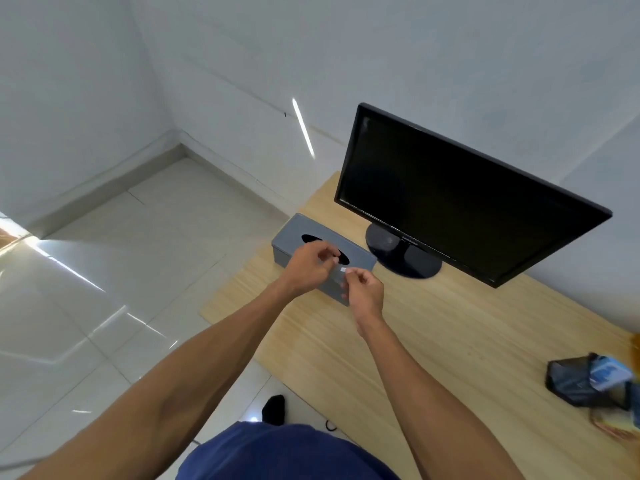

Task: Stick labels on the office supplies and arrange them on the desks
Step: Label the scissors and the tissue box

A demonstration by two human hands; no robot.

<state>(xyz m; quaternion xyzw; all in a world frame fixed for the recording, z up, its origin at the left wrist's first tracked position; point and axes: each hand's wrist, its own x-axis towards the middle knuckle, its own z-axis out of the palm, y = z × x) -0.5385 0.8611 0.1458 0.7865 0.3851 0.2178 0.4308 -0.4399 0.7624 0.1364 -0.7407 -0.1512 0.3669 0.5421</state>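
Observation:
A grey tissue box with a black oval slot in its top stands at the left end of the wooden desk. Both of my hands hover just above its near end. My right hand pinches a small white label between thumb and fingertip. My left hand has its fingers curled, its fingertips meeting close to the label; whether it grips anything is too small to tell. The hands hide the box's near corner.
A black monitor on a round stand sits right of the box. A dark container with blue items lies at the desk's right edge. White tiled floor spreads to the left; walls close behind the desk.

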